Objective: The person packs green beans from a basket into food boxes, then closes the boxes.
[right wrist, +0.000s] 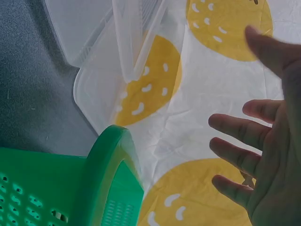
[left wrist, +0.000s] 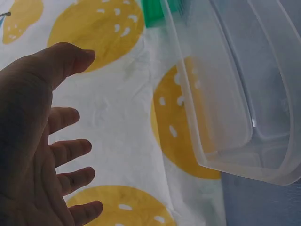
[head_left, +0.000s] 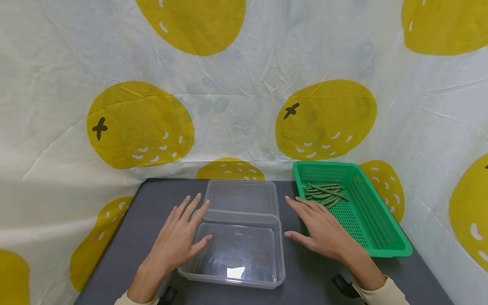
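A clear plastic container [head_left: 236, 250] lies in the middle of the dark table, with nothing inside it. Its clear lid [head_left: 242, 195] lies flat behind it. My left hand [head_left: 179, 237] hovers over the container's left side, fingers spread and holding nothing. To the right of the container, my right hand [head_left: 324, 231] is held in the air with fingers extended, near the green basket [head_left: 385, 212]. Several green beans [head_left: 325, 194] lie at the far left end of that basket. Both the left hand [left wrist: 42, 127] and right hand [right wrist: 263, 141] look bare-palmed in the wrist views.
A white cloth [head_left: 236, 118] printed with yellow fruit hangs behind and beside the table. The dark table top [head_left: 148, 224] shows left of the container. Dark wrist straps [head_left: 345, 286] sit by the cream sleeves [head_left: 381, 292].
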`<state>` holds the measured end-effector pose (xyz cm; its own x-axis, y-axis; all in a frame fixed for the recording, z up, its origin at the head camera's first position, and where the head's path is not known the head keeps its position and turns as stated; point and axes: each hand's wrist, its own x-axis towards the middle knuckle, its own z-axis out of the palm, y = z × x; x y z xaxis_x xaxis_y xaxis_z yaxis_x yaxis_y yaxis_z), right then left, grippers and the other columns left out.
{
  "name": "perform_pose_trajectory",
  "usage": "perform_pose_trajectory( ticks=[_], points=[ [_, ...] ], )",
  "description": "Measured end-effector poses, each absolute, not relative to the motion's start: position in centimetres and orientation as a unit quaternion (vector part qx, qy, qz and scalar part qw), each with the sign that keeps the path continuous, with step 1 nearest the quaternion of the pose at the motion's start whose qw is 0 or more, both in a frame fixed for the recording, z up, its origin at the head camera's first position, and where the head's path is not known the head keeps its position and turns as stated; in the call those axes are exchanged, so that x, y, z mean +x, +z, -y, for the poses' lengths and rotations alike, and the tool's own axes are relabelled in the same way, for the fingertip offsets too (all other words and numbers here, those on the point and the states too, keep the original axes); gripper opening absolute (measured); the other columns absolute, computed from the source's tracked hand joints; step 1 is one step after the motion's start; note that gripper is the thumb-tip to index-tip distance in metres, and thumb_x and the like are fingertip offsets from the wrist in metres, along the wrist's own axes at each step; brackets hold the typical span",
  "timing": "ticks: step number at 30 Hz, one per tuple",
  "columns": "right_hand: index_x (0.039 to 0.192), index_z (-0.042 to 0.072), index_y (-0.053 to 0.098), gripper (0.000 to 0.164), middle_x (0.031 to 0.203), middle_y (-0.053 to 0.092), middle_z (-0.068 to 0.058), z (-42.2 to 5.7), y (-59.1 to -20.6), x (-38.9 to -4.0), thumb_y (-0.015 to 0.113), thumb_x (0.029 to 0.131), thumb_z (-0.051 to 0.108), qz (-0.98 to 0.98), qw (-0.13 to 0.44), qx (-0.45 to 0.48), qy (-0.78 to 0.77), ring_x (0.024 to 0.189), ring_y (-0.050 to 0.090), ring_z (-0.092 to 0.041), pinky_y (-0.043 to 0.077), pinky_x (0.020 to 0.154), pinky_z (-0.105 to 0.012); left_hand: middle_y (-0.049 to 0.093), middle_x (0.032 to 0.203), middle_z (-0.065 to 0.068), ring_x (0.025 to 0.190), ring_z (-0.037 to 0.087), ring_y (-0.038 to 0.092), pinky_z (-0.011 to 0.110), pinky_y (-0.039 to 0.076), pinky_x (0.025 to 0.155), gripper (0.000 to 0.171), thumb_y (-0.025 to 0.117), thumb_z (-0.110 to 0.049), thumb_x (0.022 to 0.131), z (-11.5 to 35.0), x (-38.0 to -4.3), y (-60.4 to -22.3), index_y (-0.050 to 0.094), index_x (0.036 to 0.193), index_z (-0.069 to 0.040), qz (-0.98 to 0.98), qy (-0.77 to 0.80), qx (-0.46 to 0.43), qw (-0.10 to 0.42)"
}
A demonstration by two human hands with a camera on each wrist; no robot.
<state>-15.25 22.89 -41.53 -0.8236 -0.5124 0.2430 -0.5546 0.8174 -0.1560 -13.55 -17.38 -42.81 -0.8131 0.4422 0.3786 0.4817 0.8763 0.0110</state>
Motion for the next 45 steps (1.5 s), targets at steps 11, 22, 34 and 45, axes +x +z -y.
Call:
perform_pose_trajectory(
  ticks=[11, 22, 34, 45],
  points=[
    [0.159, 0.015, 0.035, 0.081, 0.141, 0.061, -0.003, -24.0, -41.4, -15.7, 0.073, 0.092, 0.041, 0.946, 0.109, 0.281, 0.119, 0.119, 0.065, -0.025, 0.056, 0.088, -0.047, 0.039, 0.16, 0.015, 0.135, 0.043, 0.048, 0.05, 0.056, 0.086, 0.073, 0.078, -0.027, 0.09, 18.0, -14.4, -43.6, 0.045, 0.155, -0.018, 0.953, -0.135, -0.208, 0.172],
    [0.153, 0.011, 0.044, 0.075, 0.125, 0.07, 0.0, -25.2, -40.6, -16.7, 0.079, 0.088, 0.024, 0.934, 0.122, 0.299, 0.153, 0.108, 0.07, -0.018, 0.059, 0.077, -0.037, 0.051, 0.144, 0.024, 0.118, 0.041, 0.062, 0.05, 0.057, 0.081, 0.072, 0.075, -0.008, 0.091, 20.1, -16.1, -45.2, 0.042, 0.155, -0.009, 0.945, -0.282, -0.145, 0.078],
    [0.151, 0.006, 0.045, 0.066, 0.115, 0.074, -0.002, -26.9, -39.5, -18.3, 0.074, 0.092, 0.011, 0.934, 0.052, 0.284, 0.211, 0.103, 0.071, -0.019, 0.058, 0.083, -0.041, 0.062, 0.107, 0.015, 0.076, 0.021, 0.066, 0.038, 0.058, 0.054, 0.052, 0.061, -0.004, 0.099, 21.2, -17.1, -46.8, 0.047, 0.148, 0.0, 0.879, -0.468, 0.007, -0.095],
    [0.15, 0.007, 0.046, 0.06, 0.118, 0.074, -0.003, -28.2, -39.5, -20.0, 0.07, 0.096, 0.013, 0.93, 0.018, 0.277, 0.241, 0.103, 0.071, -0.018, 0.059, 0.081, -0.035, 0.058, 0.103, 0.017, 0.08, 0.025, 0.065, 0.041, 0.058, 0.054, 0.042, 0.056, -0.003, 0.1, 21.7, -17.4, -47.9, 0.053, 0.141, 0.005, 0.833, -0.535, 0.032, -0.135]
  ],
)
